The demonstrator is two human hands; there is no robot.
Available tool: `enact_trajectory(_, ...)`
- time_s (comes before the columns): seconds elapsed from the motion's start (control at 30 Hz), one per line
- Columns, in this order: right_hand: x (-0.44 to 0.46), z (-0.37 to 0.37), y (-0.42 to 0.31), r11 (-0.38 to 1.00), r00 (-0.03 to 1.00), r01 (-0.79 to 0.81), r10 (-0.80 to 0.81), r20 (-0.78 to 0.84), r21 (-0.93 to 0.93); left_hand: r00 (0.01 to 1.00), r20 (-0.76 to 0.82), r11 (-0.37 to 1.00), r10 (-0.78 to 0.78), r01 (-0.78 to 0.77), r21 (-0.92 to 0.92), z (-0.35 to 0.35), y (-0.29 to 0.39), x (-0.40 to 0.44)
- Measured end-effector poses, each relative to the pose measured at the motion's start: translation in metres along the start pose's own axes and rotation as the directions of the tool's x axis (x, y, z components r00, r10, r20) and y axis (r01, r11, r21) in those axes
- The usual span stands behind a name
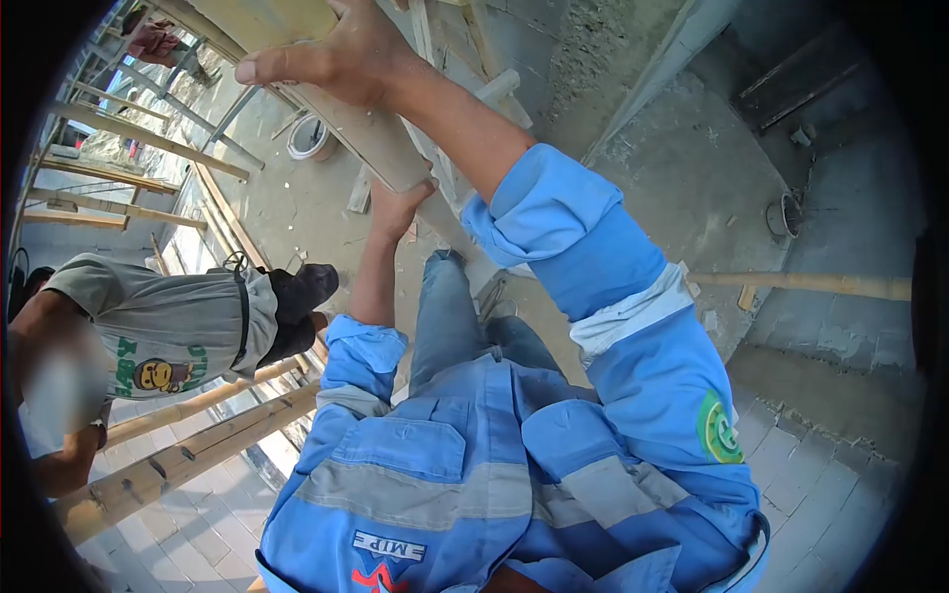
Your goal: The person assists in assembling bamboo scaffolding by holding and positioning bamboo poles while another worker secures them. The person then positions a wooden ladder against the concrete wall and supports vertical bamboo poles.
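A long, pale beige board-like piece point(368, 138) slants across the upper middle of the view; its exact kind is unclear. My left hand point(397, 203) grips its lower end from below, with most fingers hidden behind it. Further up, my right hand point(346, 61) is on the piece, its thumb along a yellowish surface point(272, 20) at the top edge of the view. The fingers of that hand are mostly out of sight. Both forearms reach forward from rolled blue sleeves.
At left, a person in a grey shirt point(188, 321) stands close by, near thick bamboo poles point(188, 460). A bucket point(311, 138) sits on the concrete floor ahead; another bucket point(784, 214) lies at right. A bamboo pole point(811, 286) crosses the right side. Timber scaffolding point(148, 128) stands at upper left.
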State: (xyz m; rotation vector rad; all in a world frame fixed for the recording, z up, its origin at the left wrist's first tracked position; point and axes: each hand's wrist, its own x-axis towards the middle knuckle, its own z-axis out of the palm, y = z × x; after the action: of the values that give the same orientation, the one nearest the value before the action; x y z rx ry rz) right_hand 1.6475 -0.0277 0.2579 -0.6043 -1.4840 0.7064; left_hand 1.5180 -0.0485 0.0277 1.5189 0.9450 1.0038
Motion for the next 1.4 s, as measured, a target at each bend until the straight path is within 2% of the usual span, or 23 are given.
enact_trajectory(0.1,-0.004,-0.001,-0.003,0.999,0.999,0.032,-0.032,0.004,0.025,0.996,-0.086,1.000,-0.027,0.026,-0.006,0.009,0.000,-0.009)
enact_trajectory(0.2,0.012,-0.004,0.011,0.997,0.998,-0.065,0.066,0.012,-0.043,0.997,-0.076,0.997,0.022,-0.027,-0.067,0.006,-0.003,0.002)
enact_trajectory(0.23,0.004,0.001,0.014,0.992,0.992,-0.122,0.122,0.008,-0.042,0.997,-0.079,0.998,-0.010,0.005,-0.056,0.005,-0.003,-0.011)
enact_trajectory(0.27,0.004,0.001,0.015,0.993,0.996,-0.090,0.091,0.002,-0.074,0.997,-0.079,0.999,-0.015,0.011,-0.045,0.005,-0.001,-0.011)
enact_trajectory(0.37,-0.001,0.010,0.015,0.997,0.991,-0.061,0.055,-0.123,-0.053,0.997,-0.080,1.000,0.008,-0.010,-0.021,0.007,0.004,-0.006)
enact_trajectory(0.47,0.000,0.006,0.007,0.996,0.997,-0.081,0.080,-0.022,-0.037,0.998,-0.067,1.000,-0.003,0.003,0.010,-0.001,-0.006,-0.013)
enact_trajectory(0.53,0.000,0.004,-0.001,0.993,0.993,-0.115,0.115,-0.022,0.021,0.997,-0.056,0.998,0.044,-0.042,0.035,-0.001,-0.010,-0.007)
enact_trajectory(0.57,0.000,0.003,-0.005,0.989,0.992,-0.128,0.128,0.012,0.079,0.996,-0.057,0.997,0.067,-0.069,-0.032,-0.001,-0.017,-0.005)
enact_trajectory(0.6,0.001,0.002,-0.012,0.988,0.995,-0.097,0.096,0.010,0.124,0.985,-0.060,0.981,0.159,-0.165,-0.104,0.011,0.016,-0.005)
enact_trajectory(0.63,0.003,0.004,-0.004,0.993,0.999,-0.028,0.030,-0.016,0.111,0.980,-0.113,0.964,0.163,-0.183,-0.192,0.023,0.040,-0.007)
enact_trajectory(0.67,0.000,0.003,-0.006,0.994,0.998,-0.049,0.052,-0.020,0.101,0.995,-0.024,0.992,0.101,-0.103,-0.074,0.009,0.020,-0.006)
enact_trajectory(0.77,-0.013,0.001,-0.033,0.977,0.977,-0.210,0.208,0.040,0.046,0.994,-0.096,0.999,-0.053,0.052,-0.012,0.011,0.016,-0.026)
enact_trajectory(0.9,-0.003,0.008,-0.015,0.989,0.995,-0.101,0.098,0.026,0.110,0.986,-0.149,0.997,0.070,-0.071,-0.002,0.013,0.022,-0.020)
enact_trajectory(0.93,-0.005,0.003,-0.026,0.988,0.990,-0.129,0.124,0.065,0.079,0.995,-0.094,0.998,0.033,-0.038,-0.043,0.011,0.022,-0.020)
enact_trajectory(1.03,-0.012,0.006,-0.034,0.988,0.990,-0.134,0.132,0.044,0.070,0.991,-0.131,0.999,0.023,-0.026,-0.027,0.014,0.026,-0.031)
enact_trajectory(1.13,-0.002,0.004,-0.033,0.991,0.991,-0.122,0.118,0.063,0.062,0.998,-0.066,1.000,0.020,-0.020,0.001,0.007,0.017,-0.020)
enact_trajectory(1.2,-0.009,0.003,-0.036,0.980,0.979,-0.191,0.187,0.082,0.056,0.997,-0.071,0.998,-0.006,0.001,-0.066,0.008,0.012,-0.031)
enact_trajectory(1.4,-0.011,0.007,-0.028,0.992,0.993,-0.110,0.108,0.040,0.064,0.998,-0.055,0.999,0.005,-0.008,-0.053,0.005,0.018,-0.024)
